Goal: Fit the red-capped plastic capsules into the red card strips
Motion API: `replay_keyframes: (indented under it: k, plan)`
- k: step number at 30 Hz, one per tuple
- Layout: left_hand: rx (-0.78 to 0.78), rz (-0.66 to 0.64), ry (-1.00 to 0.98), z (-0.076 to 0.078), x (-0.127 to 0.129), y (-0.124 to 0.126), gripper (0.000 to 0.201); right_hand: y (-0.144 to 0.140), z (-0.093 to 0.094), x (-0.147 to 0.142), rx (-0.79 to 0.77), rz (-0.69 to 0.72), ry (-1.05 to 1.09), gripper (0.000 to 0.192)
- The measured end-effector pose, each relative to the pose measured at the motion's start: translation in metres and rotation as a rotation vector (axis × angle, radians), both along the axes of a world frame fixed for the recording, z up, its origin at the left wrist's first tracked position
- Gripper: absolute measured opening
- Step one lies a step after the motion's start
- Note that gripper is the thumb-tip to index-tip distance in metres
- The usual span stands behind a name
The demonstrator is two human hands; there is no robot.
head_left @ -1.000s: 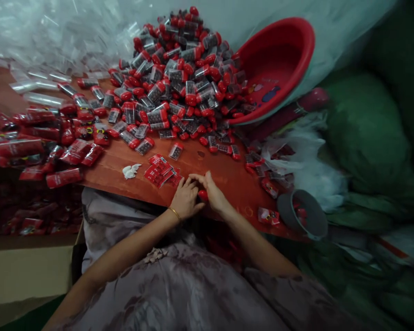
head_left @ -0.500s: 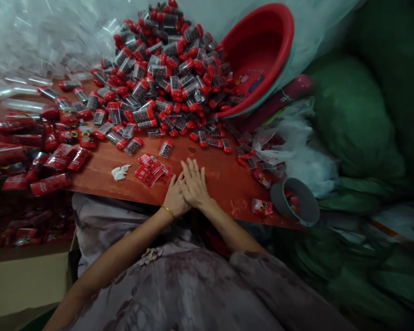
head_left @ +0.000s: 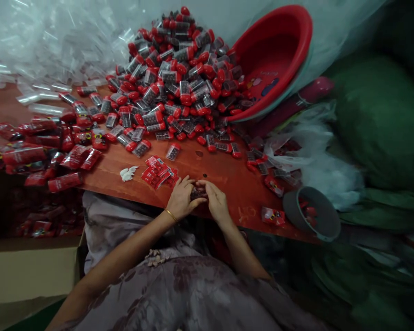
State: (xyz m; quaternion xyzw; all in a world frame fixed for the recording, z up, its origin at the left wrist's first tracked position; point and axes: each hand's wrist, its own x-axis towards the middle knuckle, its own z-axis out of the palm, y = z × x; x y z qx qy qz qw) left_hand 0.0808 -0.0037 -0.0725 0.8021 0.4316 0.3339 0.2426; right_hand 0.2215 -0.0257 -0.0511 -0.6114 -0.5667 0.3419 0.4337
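Note:
Between my two hands, just above the table's front edge, is a small clear container with dark contents (head_left: 197, 193), partly covered by fingers. My left hand (head_left: 180, 198), with a thin bangle at the wrist, curls around its left side. From the right, the fingers and thumb of my right hand (head_left: 216, 202) close on it. Red printed cards (head_left: 156, 173) lie fanned beside my left hand. Beyond them stands apart one clear container with a red cap (head_left: 173, 151). A dark speck (head_left: 204, 175) sits on the table just past my fingertips.
A tall heap of red-capped containers (head_left: 179, 82) spills from a tipped red basin (head_left: 279, 59). Red wrapped packs (head_left: 31, 151) and clear tubes (head_left: 72, 41) lie left. A crumpled white scrap (head_left: 128, 173) is near the cards. At right are a grey bucket (head_left: 312, 214) and plastic bags (head_left: 317, 161).
My hands were pressed together, one overlapping the other with fingers stretched. Now they are apart and curled, with the small container showing between them. The whole view has shifted slightly.

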Motion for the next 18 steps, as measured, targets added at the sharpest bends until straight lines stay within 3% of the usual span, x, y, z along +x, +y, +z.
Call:
replay_keyframes:
  k: [3, 7, 9, 12, 15, 18]
  plan:
    - [0.009, -0.004, 0.003, -0.001, 0.0, 0.0, 0.033, 0.001, 0.0, 0.015, 0.156, -0.05, -0.217, 0.033]
    - [0.002, 0.037, -0.043, -0.003, 0.001, 0.001, 0.031, -0.018, -0.001, 0.031, 0.321, 0.022, -0.501, 0.039]
    - [-0.013, 0.073, -0.11, -0.003, 0.001, 0.001, 0.03, -0.035, -0.005, 0.028, 0.336, 0.079, -0.601, 0.047]
    - [-0.059, 0.122, -0.233, -0.002, 0.0, 0.0, 0.031, -0.054, -0.015, 0.013, 0.231, 0.159, -0.756, 0.057]
    - [-0.176, 0.136, -0.337, 0.002, -0.003, 0.0, 0.027, -0.058, -0.022, 0.005, 0.16, 0.17, -0.777, 0.054]
    - [-0.304, 0.129, -0.373, 0.007, -0.006, -0.002, 0.025, -0.055, -0.021, 0.009, 0.221, 0.121, -0.635, 0.049]
